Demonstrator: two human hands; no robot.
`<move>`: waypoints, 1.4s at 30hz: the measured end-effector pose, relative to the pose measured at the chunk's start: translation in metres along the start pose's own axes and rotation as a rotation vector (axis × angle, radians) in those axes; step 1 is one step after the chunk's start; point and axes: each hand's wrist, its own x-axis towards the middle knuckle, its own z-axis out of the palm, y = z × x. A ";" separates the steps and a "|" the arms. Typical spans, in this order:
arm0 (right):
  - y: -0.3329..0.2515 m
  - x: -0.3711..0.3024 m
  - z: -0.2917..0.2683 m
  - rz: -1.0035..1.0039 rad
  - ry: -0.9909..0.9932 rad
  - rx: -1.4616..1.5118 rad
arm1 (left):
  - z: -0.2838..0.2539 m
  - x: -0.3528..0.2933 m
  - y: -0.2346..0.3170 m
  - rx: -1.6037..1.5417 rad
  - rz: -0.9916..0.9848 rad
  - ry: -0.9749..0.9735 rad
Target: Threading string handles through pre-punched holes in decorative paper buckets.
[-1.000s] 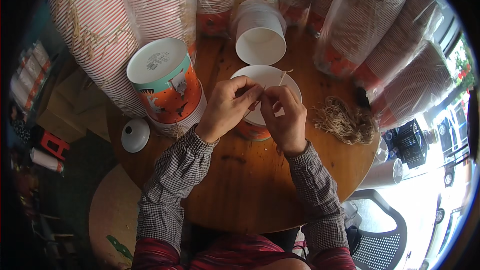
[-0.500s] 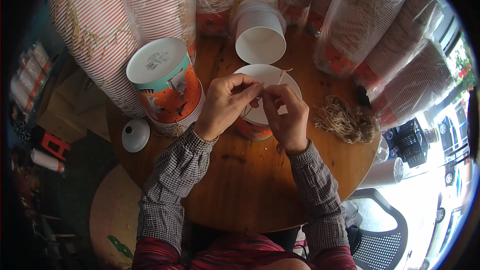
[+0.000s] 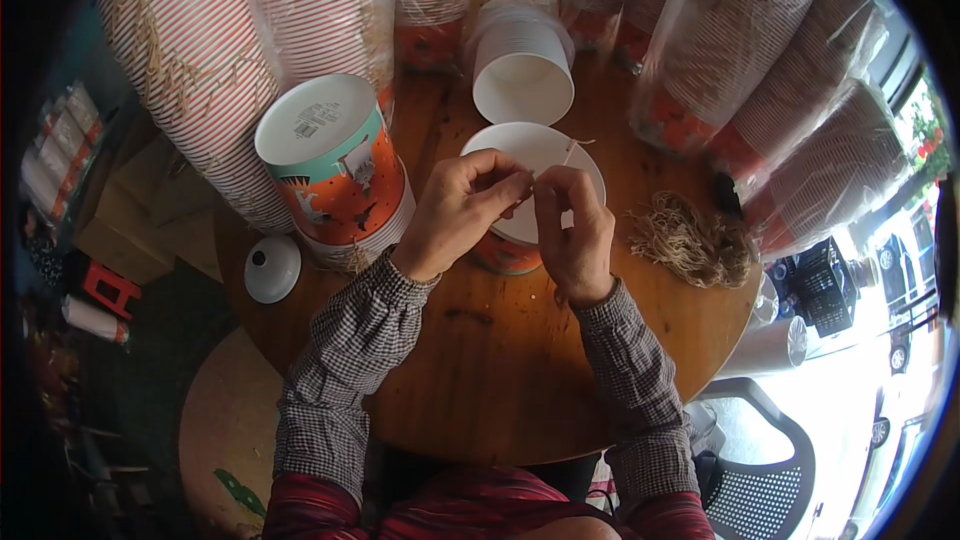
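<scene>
Both hands work close together over a paper bucket (image 3: 538,132), white inside and orange outside, standing on the table in front of me. My left hand (image 3: 458,212) is closed, its thumb and forefinger pinched together. Facing it, my right hand (image 3: 580,225) pinches too, its fingertips almost meeting the left ones. A thin tan cord (image 3: 573,147) shows at the bucket's far right rim, just beyond the right hand. It seems to run to my fingertips, where it is too small to follow. Part of the bucket is hidden behind my hands.
On the round wooden table (image 3: 470,380), a bundle of tan cords (image 3: 690,245) lies right. An upside-down orange bucket (image 3: 345,180) tops a stack at left, beside a white lid (image 3: 272,270). White nested buckets (image 3: 520,50) lie beyond; tall wrapped stacks (image 3: 740,30) surround the far edge.
The hands have barely moved and still pinch. The bucket has shifted slightly away from me, and a cord strand seen below my fingers earlier is no longer visible.
</scene>
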 end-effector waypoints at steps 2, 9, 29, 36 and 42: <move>0.001 0.000 -0.001 -0.028 -0.012 -0.025 | -0.001 0.001 -0.001 -0.071 -0.033 -0.021; 0.003 0.002 -0.002 -0.079 -0.021 -0.074 | -0.004 0.003 -0.003 -0.143 -0.093 -0.022; 0.001 0.002 0.000 0.124 0.042 0.086 | -0.004 0.002 -0.003 0.114 0.069 -0.055; 0.002 0.009 -0.015 0.435 -0.166 0.380 | -0.014 0.005 -0.001 0.144 0.016 -0.131; 0.001 0.012 -0.019 0.491 -0.235 0.403 | -0.015 0.005 -0.001 0.164 -0.040 -0.163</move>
